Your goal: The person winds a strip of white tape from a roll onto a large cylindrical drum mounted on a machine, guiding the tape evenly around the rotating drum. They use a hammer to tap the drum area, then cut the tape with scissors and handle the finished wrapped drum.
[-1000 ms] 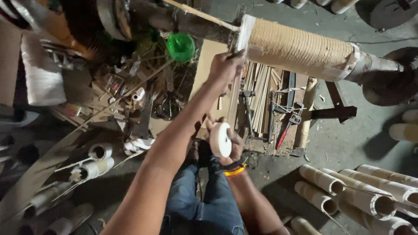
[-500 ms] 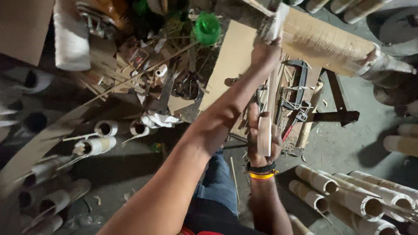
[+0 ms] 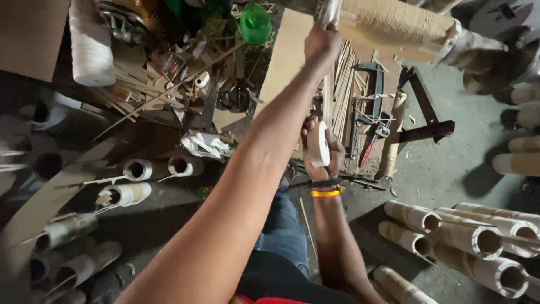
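A big roll of woven mat (image 3: pixel 394 22) on a horizontal pole was seen along the top edge of the floor (image 3: pixel 444 163), its near end gripped from below by the left hand (image 3: pixel 322 42), fingers closed on a pale strip there. A flat board (image 3: pixel 284 62) lay on the floor under that arm, with a bundle of thin sticks (image 3: pixel 340 90) just beside it. Cardboard tubes (image 3: pixel 472 239) were piled at the floor's lower right corner, and smaller tubes (image 3: pixel 135 169) were scattered toward its left edge. A roll of white tape (image 3: pixel 318 144) was held upright in the right hand (image 3: pixel 323 149), fingers wrapped tightly around it, above the knees. A green plastic cup (image 3: pixel 255 23) stood near the top edge
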Motion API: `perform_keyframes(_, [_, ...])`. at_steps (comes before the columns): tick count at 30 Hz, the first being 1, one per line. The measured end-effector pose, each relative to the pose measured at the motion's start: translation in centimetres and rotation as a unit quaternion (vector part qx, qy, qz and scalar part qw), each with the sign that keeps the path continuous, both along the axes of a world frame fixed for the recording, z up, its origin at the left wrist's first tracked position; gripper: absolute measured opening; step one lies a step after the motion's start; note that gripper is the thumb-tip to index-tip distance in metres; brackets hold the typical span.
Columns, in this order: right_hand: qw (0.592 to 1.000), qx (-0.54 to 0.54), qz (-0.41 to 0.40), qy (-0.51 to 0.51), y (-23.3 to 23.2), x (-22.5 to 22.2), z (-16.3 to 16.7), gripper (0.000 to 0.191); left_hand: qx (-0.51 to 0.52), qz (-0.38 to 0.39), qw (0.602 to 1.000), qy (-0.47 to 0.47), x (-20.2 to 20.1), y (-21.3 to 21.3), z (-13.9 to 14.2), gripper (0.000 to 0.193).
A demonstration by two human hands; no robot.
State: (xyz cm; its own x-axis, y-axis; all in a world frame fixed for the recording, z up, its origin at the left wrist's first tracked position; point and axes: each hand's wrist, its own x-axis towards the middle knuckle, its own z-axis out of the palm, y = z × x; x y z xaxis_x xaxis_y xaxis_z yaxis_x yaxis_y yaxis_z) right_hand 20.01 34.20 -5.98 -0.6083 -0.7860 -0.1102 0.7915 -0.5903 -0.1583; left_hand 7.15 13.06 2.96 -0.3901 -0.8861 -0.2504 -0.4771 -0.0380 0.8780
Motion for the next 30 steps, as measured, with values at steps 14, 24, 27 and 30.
perform_keyframes(14, [0.988,-0.037,0.149,0.009,2.1,1.5,-2.0,0.035,-0.129,-0.014,0.988,0.079,-0.6,0.5,-5.1,0.052])
perform_keyframes(24, [0.99,0.005,0.138,0.011,-1.0,1.4,-5.9,0.034,0.195,-0.075,0.973,0.095,-1.8,-1.1,-9.7,0.018])
perform_keyframes(27, [0.988,0.033,0.147,-0.023,-1.4,2.0,-7.7,0.037,0.02,-0.117,0.991,0.066,-1.4,-1.0,-11.1,0.038])
perform_keyframes(30, [0.99,0.037,0.13,-0.033,-1.0,2.6,-8.9,0.039,-0.009,-0.139,0.988,0.066,-1.1,-0.8,-12.6,0.037])
